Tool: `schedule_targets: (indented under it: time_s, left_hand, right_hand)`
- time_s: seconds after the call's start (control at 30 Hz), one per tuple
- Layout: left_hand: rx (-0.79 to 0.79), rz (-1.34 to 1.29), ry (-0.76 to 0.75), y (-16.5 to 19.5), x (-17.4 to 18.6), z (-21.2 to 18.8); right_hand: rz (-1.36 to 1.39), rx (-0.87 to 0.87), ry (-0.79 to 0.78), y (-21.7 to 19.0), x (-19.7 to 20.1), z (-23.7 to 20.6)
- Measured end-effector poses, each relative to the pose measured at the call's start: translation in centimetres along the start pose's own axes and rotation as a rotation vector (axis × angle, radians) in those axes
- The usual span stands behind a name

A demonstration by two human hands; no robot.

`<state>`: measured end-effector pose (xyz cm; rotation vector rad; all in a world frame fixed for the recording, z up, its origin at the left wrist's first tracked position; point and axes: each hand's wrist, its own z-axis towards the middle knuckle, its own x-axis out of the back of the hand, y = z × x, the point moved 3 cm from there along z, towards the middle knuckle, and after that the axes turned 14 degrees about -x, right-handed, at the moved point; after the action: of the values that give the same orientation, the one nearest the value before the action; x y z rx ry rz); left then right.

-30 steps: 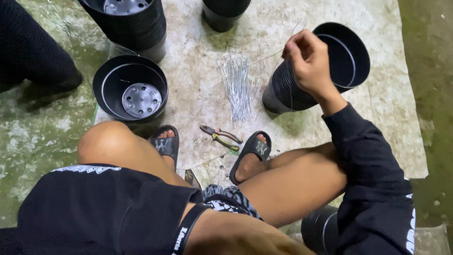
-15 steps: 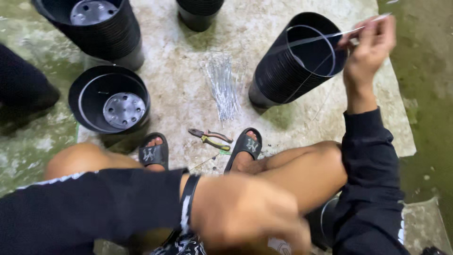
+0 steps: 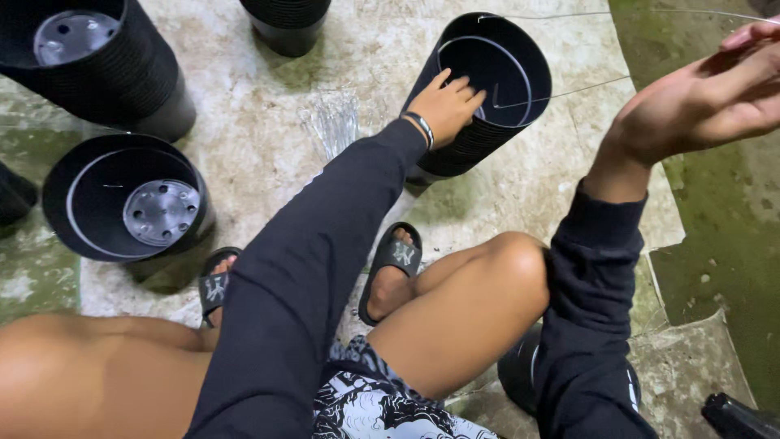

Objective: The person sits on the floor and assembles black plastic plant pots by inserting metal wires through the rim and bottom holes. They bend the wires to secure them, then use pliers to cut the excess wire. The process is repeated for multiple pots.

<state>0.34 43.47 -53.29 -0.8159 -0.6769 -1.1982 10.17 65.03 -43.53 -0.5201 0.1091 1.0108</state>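
A tilted stack of black plastic pots (image 3: 520, 57) lies on the pale concrete slab ahead of my knees. My left hand (image 3: 451, 102) reaches out and grips its rim, fingers curled over the edge. My right hand (image 3: 699, 106) is raised at the right and pinches a thin metal wire (image 3: 569, 85) that runs from the pot's rim to my fingers. A second strand of wire crosses the top of the view. A bundle of cut wires (image 3: 333, 122) lies on the slab just left of the stack.
More black pot stacks stand at the top left (image 3: 97, 57) and top middle (image 3: 284, 24), and a single pot (image 3: 130, 203) at the left. Another pot (image 3: 520, 374) sits under my right knee. My feet wear black sandals (image 3: 390, 268). Mossy green floor (image 3: 715, 244) borders the slab.
My left arm has swung forward from my lap onto the pot stack's rim. My right hand has drawn the wire out to the right, away from the pot.
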Motion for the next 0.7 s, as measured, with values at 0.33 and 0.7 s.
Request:
schedule_targets:
  time_s: [0.33,0.7]
  left_hand:
    - [0.068,-0.367,-0.14,-1.4,0.1,1.0]
    - [-0.089,-0.368,0.205,-3.4,2.6,1.7]
  right_hand:
    - [0.043,0.046,-0.017,-1.9,-2.3,-0.7]
    - [-0.025,0.014,0.238,0.4,3.6,0.1]
